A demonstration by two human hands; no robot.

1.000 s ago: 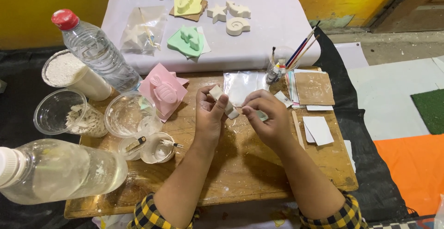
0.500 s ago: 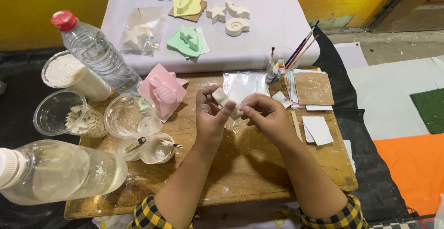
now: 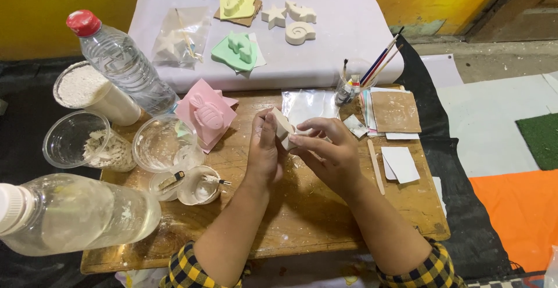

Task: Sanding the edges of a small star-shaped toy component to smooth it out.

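Both my hands meet over the middle of the wooden board [image 3: 302, 218]. Between them is a small white plaster cast [image 3: 283, 128], pinched by the fingers of my left hand [image 3: 264, 151] and my right hand [image 3: 328, 151]. The cast is held a little above the board, tilted, with part of it hidden behind my fingers. A clear plastic bag [image 3: 308, 105] lies flat just beyond it. A pink silicone mould [image 3: 206, 113] with a bee shape stands to the left of my left hand.
Left of the board stand two water bottles [image 3: 125, 67] [image 3: 75, 215], a tub of white powder [image 3: 93, 93], clear plastic cups [image 3: 163, 142] and a small mixing cup [image 3: 197, 186]. Brushes in a glass [image 3: 354, 84], sandpaper sheets [image 3: 395, 111] and a wooden stick [image 3: 376, 166] lie right. Plaster figures and moulds sit on the lilac cloth [image 3: 343, 38] behind.
My hands have drawn closer together and slightly towards me. The white cast has been turned between my fingers and now sits more upright.
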